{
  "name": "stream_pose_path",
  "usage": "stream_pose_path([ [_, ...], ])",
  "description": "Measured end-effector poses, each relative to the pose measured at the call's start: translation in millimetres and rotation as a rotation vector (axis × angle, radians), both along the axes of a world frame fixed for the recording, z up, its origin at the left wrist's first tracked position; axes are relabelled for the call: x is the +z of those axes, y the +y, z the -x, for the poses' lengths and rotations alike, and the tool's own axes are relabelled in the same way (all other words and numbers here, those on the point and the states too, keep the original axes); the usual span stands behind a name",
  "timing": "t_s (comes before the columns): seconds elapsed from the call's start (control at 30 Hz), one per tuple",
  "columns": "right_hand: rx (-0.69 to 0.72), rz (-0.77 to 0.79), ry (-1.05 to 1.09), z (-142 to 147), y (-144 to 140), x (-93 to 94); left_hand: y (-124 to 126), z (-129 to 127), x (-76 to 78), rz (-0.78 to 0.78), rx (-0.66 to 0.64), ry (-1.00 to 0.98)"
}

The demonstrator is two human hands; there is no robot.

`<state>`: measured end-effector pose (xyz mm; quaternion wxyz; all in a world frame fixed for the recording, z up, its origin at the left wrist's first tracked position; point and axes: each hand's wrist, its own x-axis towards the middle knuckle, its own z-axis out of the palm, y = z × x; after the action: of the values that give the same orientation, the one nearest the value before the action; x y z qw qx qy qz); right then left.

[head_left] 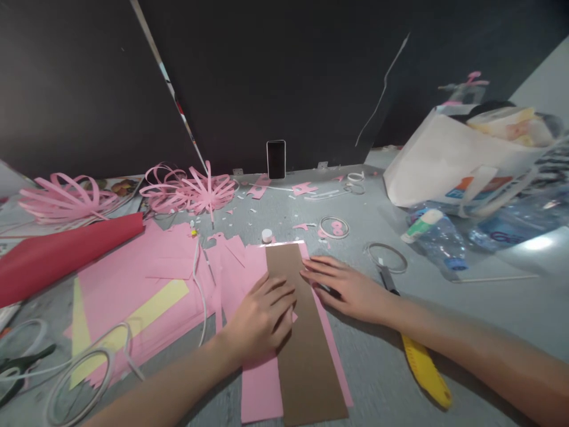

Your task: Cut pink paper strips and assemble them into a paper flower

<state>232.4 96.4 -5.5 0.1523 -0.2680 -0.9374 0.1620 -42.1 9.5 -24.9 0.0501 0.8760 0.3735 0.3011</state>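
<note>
A long brown cardboard strip (pixel 306 350) lies on a larger sheet of pink paper (pixel 261 391), whose margins show on both sides. My left hand (pixel 264 311) is bent over the strip's left edge with its fingers closed together. A small pink paper corner pokes out beside its thumb; the rest of the grip is hidden underneath. Flat at the strip's right edge, my right hand (pixel 344 286) has its fingers stretched out, fingertips touching the cardboard and paper border. A yellow utility knife (pixel 424 370) lies partly under my right forearm. A white cap (pixel 267 235) sits beyond the strip.
Left are pink sheets (pixel 120 279), a red roll (pixel 71 252), pink strip loops (pixel 208 193), wire coils (pixel 80 385) and dark-handled pliers (pixel 24 370). A phone (pixel 276 160) leans at the back. Right are a white bag (pixel 444 157), a glue stick (pixel 422 225) and plastic bottles (pixel 444 243).
</note>
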Motion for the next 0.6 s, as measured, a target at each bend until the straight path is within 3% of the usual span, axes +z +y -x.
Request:
stream_pose_path([
  [0.6, -0.036, 0.022, 0.033, -0.8, -0.3, -3.9, 2.3, -0.3, 4.0, 0.052, -0.030, 0.007],
])
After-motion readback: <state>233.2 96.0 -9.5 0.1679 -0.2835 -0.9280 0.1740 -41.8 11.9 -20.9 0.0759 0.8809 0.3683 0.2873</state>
